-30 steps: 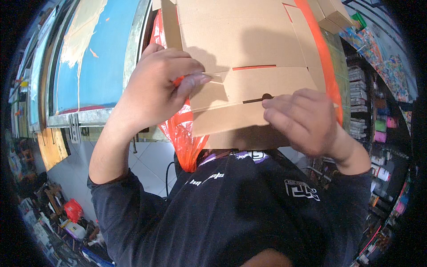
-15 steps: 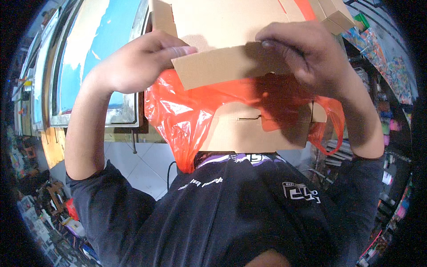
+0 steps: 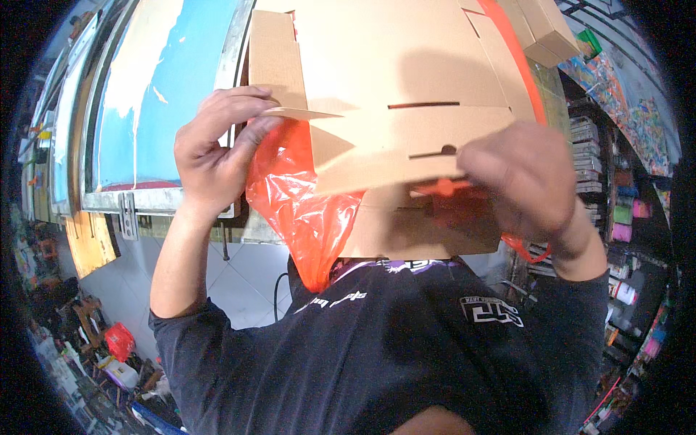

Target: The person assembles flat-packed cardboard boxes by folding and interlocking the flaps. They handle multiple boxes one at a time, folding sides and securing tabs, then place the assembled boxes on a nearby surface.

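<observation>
No worktop shows anywhere; the work is held up in the air before a dark shirt (image 3: pixel 391 355) that fills the lower middle of the frame. Along the far left edge runs a crowded strip of small coloured goods, with a red bag-like thing (image 3: pixel 118 339) low down and an orange board (image 3: pixel 90 243) above it. The upper left holds a large blue panel (image 3: pixel 163 94) in a grey metal frame, streaked with white, over a pale tiled wall (image 3: pixel 239 279). Next comes the left hand (image 3: pixel 217 148), raised at centre left, its fingers curled and pinching a thin side flap of the cardboard box (image 3: pixel 395 94) between thumb and forefinger. The box sits in the upper centre, a flat, partly folded brown carton with two narrow slots cut in its overlapping flaps; its long axis runs roughly across the frame, tilted a little so the right end rises toward the upper right, and its broad face is turned toward the camera. An orange plastic bag (image 3: pixel 308 210) hangs from inside it, bulging down at centre left and showing again as an orange strip along the box's upper right edge. The right hand (image 3: pixel 525 177), blurred, lies at centre right against the lower flap; how tightly it grips I cannot tell. At the far right stand shelves (image 3: pixel 616 181) packed with stacked, colourful packets.
</observation>
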Tool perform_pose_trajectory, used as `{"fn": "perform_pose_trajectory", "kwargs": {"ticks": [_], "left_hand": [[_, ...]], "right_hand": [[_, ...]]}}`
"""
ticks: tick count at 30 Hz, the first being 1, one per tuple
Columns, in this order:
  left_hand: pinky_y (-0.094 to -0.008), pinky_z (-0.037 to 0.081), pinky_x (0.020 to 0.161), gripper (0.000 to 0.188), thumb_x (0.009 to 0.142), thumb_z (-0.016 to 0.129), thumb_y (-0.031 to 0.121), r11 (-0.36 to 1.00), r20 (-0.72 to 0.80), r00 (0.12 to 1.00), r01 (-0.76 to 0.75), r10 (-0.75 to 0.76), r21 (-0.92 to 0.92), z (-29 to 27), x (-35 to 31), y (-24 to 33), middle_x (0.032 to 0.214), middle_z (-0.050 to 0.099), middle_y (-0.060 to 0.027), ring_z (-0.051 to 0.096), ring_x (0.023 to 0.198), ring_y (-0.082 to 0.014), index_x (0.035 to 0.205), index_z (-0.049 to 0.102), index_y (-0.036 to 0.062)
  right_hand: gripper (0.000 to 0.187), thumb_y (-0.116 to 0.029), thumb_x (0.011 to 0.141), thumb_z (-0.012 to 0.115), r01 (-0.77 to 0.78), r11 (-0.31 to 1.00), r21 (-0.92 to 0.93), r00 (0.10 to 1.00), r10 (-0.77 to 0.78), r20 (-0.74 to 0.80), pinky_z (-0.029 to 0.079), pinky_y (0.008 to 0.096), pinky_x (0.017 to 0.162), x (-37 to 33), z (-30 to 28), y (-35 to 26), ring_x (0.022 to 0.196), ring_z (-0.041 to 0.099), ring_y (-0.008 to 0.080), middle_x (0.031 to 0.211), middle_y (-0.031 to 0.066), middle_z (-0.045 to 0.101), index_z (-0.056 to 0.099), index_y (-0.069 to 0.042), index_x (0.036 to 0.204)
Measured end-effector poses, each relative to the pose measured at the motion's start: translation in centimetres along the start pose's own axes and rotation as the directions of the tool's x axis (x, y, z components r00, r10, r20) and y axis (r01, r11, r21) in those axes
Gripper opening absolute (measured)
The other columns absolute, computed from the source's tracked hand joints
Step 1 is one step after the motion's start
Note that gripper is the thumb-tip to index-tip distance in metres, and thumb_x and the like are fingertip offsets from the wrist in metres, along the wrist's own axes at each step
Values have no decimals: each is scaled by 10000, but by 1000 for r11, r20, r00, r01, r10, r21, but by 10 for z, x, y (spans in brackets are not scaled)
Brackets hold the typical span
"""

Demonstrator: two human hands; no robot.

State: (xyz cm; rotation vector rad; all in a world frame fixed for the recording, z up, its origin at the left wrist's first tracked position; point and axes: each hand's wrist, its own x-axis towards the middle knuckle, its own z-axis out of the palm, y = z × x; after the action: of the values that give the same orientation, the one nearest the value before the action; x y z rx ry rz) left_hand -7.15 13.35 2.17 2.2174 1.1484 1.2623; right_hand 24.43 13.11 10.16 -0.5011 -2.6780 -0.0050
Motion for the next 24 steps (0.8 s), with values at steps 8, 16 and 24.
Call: {"fn": "perform_pose_trajectory", "kwargs": {"ticks": [8,16,24], "left_hand": [[-356,394,680,101,723,673,42,992,386,921,-96,55,87,20,37,32,768,621,-92,545,747,-266,819,645,25],[-349,427,657,120,713,632,-45,991,345,938,-74,31,114,35,36,44,775,610,-123,529,734,-277,829,627,-15],[-338,430,668,119,720,643,-32,991,356,934,-83,42,101,36,35,43,797,626,-116,528,745,-270,838,629,-17]], "right_hand": [[286,-139,729,644,-268,926,265,961,236,148,518,342,646,-34,25,-42,767,651,251,955,107,658,608,-59,1001],[312,-73,763,664,-724,687,-61,687,726,16,493,307,744,-141,-13,48,801,630,216,901,112,644,608,-19,1065],[410,-303,721,719,-952,280,124,278,960,-33,479,323,613,-108,20,44,672,615,200,733,120,635,639,39,933]]}}
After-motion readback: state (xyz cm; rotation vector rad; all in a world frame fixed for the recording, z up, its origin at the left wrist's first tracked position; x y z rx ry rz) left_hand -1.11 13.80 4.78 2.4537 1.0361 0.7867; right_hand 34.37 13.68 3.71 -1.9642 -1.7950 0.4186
